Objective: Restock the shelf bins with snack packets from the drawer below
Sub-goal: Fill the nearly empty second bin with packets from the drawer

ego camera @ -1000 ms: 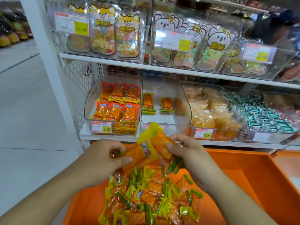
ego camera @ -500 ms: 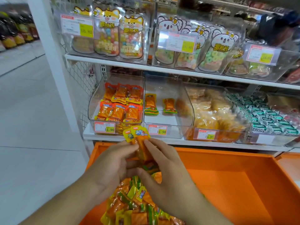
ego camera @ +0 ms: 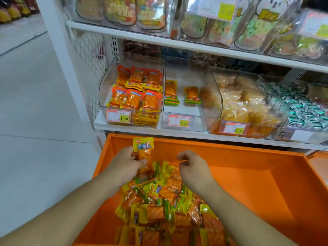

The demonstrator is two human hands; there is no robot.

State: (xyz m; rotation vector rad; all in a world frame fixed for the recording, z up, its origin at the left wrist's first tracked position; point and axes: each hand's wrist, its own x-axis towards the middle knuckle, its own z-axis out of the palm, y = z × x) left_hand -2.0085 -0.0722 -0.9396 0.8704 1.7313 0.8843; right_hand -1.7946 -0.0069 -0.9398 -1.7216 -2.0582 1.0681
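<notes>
Head view: the left hand (ego camera: 126,163) has its grip pinching a small stack of yellow-topped orange foil snack packets (ego camera: 143,148), held upright over the far left corner of the open orange plastic drawer (ego camera: 248,174). The right hand (ego camera: 192,167) is just beside it, above the heap; its fingers are curled and its grip pinches the thin edge of an orange wrapper (ego camera: 183,161) at the top of the pile, though how much of that packet it holds cannot be told. The loose heap of yellow, green and orange snack packets (ego camera: 165,201) lies in the left half of the drawer; the right half shows bare orange floor.

On the white shelf (ego camera: 127,127) directly above the drawer stands a row of clear plastic bins. The left clear bin (ego camera: 104,89) is well filled with orange packets. The middle clear bin (ego camera: 209,89), behind a red and yellow price tag (ego camera: 179,120), holds only two matching packets (ego camera: 181,94) near its back, so it is probably the one to fill.

The packets look light, soft and crinkly, with slick film that may slide within a stack. Pinching across the flat body, or the sealed end, seems safest; squeezing hard could crush the contents.
</notes>
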